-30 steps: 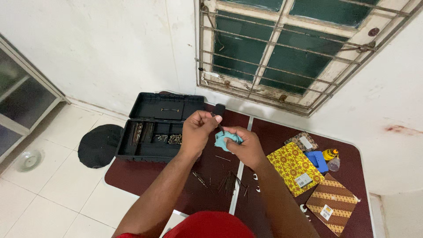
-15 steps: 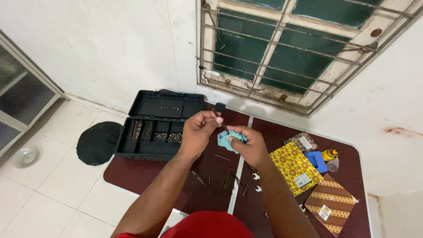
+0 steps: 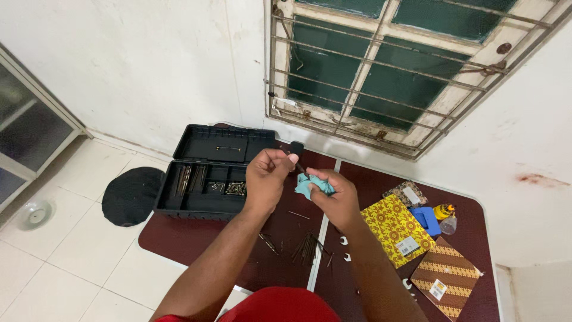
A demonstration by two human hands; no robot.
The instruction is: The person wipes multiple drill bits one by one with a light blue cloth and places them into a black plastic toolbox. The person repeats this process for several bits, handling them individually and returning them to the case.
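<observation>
My left hand [image 3: 266, 177] grips a small tool with a black handle [image 3: 296, 148] above the dark red table [image 3: 179, 235]. My right hand [image 3: 335, 197] holds a light blue cloth [image 3: 310, 184] wrapped around the tool's thin metal shaft. Both hands meet over the table's middle seam. Below them lies a loose pile of thin metal bits and nails [image 3: 307, 244].
An open black toolbox [image 3: 211, 173] with bits and screws stands at the table's left end. Two patterned yellow and brown packs [image 3: 398, 229], a blue box [image 3: 430, 219] and a small yellow-capped bottle [image 3: 445, 211] lie at the right. A black round object [image 3: 128, 195] lies on the tiled floor.
Both hands have shifted slightly up and away, with the cloth still around the tool's shaft. The view moved a little.
</observation>
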